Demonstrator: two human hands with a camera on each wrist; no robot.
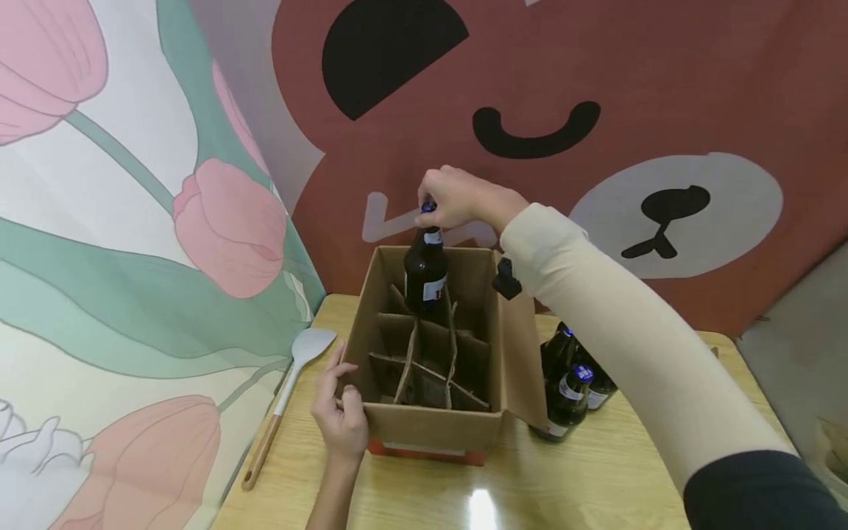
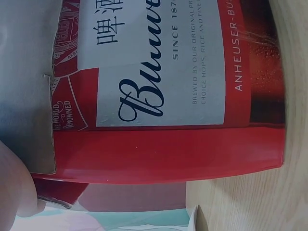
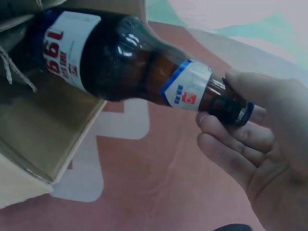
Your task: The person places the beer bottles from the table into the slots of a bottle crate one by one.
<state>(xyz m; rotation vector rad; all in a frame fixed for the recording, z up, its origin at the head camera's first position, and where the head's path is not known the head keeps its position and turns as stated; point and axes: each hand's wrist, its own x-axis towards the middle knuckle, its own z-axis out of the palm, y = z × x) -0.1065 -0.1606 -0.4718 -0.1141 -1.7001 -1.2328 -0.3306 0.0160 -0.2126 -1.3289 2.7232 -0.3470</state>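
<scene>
My right hand (image 1: pixel 457 197) pinches a dark beer bottle (image 1: pixel 424 269) by its capped neck. In the right wrist view, the thumb and fingers of that hand (image 3: pixel 260 130) close round the neck, and the bottle (image 3: pixel 120 53) has its lower end inside the box. The open cardboard box (image 1: pixel 433 425) has cardboard dividers (image 1: pixel 411 361) forming several cells, and the bottle stands at a far cell. My left hand (image 1: pixel 341 412) grips the box's near left edge, fingers over the rim. The left wrist view shows the box's red printed side (image 2: pixel 159 154).
Several dark bottles (image 1: pixel 570 397) stand right of the box, partly behind its folded-out flap (image 1: pixel 523 353). A spatula (image 1: pixel 285 397) with a wooden handle lies on the table (image 1: pixel 543 493) at the left. A patterned wall cloth (image 1: pixel 563 184) hangs behind.
</scene>
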